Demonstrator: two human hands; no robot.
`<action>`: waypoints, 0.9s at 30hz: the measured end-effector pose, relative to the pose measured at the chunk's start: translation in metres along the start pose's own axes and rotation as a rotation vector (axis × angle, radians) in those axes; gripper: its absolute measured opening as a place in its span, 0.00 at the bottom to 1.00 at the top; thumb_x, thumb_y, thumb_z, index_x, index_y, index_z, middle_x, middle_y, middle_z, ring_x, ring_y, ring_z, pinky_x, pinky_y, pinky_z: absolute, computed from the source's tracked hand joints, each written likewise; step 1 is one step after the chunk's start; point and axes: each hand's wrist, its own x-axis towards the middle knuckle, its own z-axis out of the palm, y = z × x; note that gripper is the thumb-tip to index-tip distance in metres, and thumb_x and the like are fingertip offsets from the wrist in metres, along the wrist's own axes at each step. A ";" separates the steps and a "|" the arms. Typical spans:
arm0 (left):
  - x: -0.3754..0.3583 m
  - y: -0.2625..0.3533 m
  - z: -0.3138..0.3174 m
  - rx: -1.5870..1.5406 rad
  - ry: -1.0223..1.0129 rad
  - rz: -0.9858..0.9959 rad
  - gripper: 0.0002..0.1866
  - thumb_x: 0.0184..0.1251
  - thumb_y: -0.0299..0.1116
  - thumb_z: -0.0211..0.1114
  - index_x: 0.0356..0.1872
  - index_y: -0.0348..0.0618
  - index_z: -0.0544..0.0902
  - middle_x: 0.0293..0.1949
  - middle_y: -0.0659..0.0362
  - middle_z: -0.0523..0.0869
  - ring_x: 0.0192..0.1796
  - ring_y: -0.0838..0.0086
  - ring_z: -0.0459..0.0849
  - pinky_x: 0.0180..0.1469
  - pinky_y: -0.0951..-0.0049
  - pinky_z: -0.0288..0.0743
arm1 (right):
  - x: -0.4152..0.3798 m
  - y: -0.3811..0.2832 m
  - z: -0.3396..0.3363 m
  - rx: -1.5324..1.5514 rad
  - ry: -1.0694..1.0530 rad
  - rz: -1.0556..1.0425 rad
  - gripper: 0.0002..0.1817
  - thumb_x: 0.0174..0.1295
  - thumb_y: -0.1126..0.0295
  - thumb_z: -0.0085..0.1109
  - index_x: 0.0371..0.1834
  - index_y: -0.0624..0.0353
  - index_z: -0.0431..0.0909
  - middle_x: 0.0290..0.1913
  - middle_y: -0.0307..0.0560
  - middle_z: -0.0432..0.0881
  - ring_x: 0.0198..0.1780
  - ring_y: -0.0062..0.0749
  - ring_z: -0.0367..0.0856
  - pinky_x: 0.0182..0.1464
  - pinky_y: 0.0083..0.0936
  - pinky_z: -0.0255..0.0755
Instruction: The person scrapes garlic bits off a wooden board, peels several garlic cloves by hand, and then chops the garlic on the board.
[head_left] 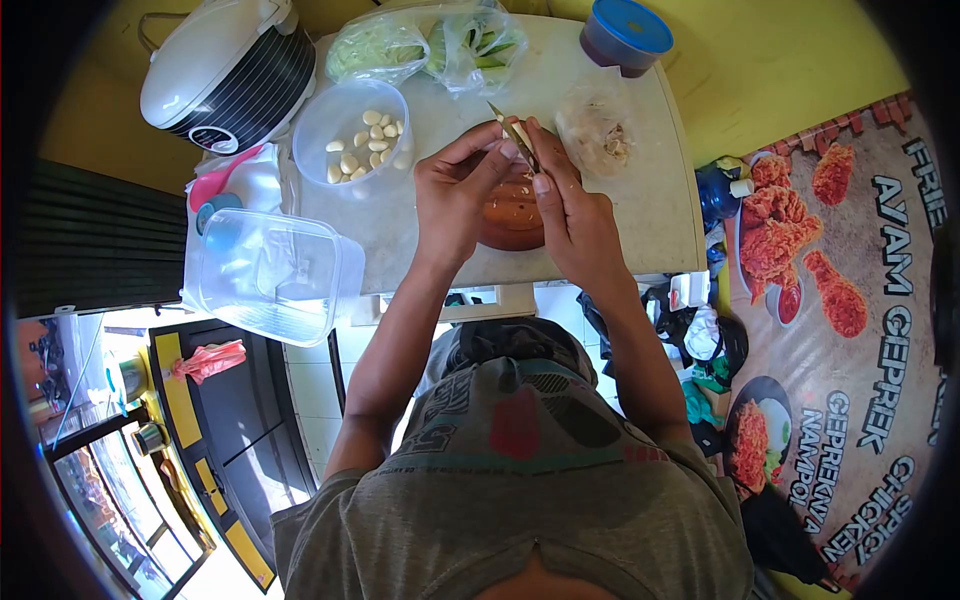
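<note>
Over a round brown wooden board [512, 222] my two hands meet. My right hand [572, 205] is closed around a small knife [516, 130], its blade pointing up and to the left. Pinched fingers of my left hand [455, 195] touch a small pale piece, perhaps a garlic clove, beside the blade; the fingers partly hide it. Small bits of peel lie on the board. Left of my hands, a round clear bowl [318, 142] holds several peeled white cloves [349, 162]. To the right, a plastic bag [590, 130] contains pale, papery pieces.
Bags of green vegetables [378, 52] lie at the table's back, with a blue-lidded tub [628, 35] at back right. A rice cooker [235, 75], a pink spoon [220, 180] and an empty clear container [275, 275] are on the left. The table's front edge is near my forearms.
</note>
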 end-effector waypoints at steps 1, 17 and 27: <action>0.000 0.000 0.000 0.000 -0.001 0.000 0.15 0.67 0.23 0.66 0.53 0.29 0.82 0.41 0.56 0.87 0.40 0.77 0.86 0.46 0.75 0.84 | 0.000 0.000 -0.001 -0.013 -0.010 0.011 0.26 0.76 0.61 0.45 0.77 0.42 0.60 0.25 0.53 0.82 0.19 0.46 0.78 0.26 0.35 0.71; -0.001 0.006 -0.004 -0.142 -0.139 -0.061 0.14 0.72 0.24 0.61 0.56 0.31 0.81 0.52 0.50 0.85 0.47 0.66 0.87 0.53 0.70 0.85 | -0.003 -0.003 -0.007 0.595 -0.130 0.433 0.24 0.77 0.59 0.46 0.73 0.52 0.67 0.24 0.32 0.73 0.23 0.12 0.61 0.26 0.18 0.60; 0.001 -0.002 -0.011 -0.102 -0.112 -0.101 0.15 0.69 0.23 0.64 0.55 0.32 0.81 0.52 0.51 0.85 0.48 0.68 0.87 0.52 0.69 0.86 | -0.005 -0.012 -0.012 0.416 -0.165 0.293 0.25 0.77 0.61 0.45 0.76 0.50 0.63 0.48 0.47 0.85 0.38 0.18 0.76 0.45 0.19 0.71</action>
